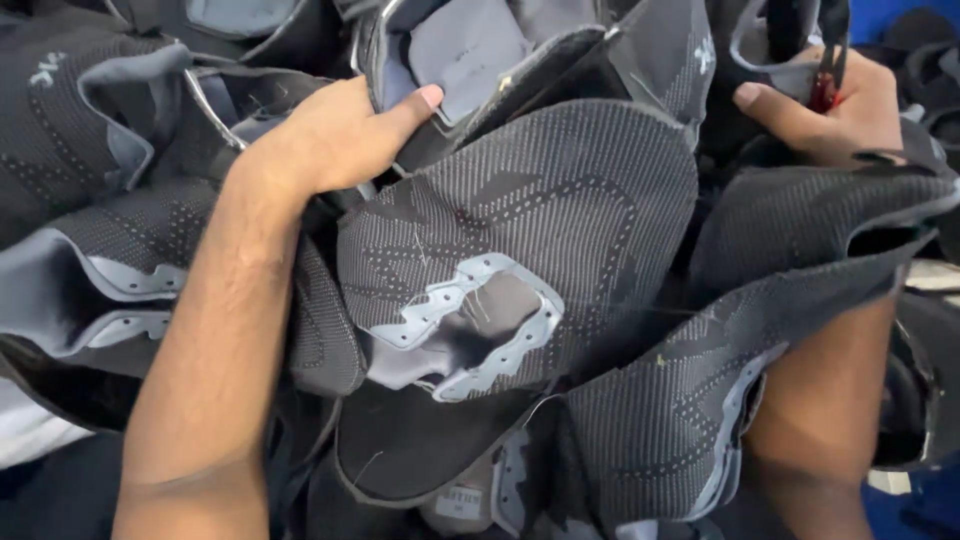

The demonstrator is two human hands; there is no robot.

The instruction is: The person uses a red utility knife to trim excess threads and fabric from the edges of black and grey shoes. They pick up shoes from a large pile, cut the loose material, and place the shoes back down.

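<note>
A stack of dark grey knitted shoe uppers fills the view. The top upper [540, 200] has a dotted pattern and a pale grey eyelet panel [470, 325] around its opening. My left hand [335, 135] grips the stack's upper left edge, thumb pressed against a pale lining piece [470, 50]. My right hand [835, 105] holds the upper right edge of the stack and also grips a small red-handled tool [825, 80], its black handles rising past my fingers. Both forearms run up from the bottom edge.
More shoe uppers [70, 130] are piled at the left, and another upper [700, 400] hangs at the lower right. A blue surface [915, 500] shows at the bottom right corner, and white cloth [30, 430] at the lower left.
</note>
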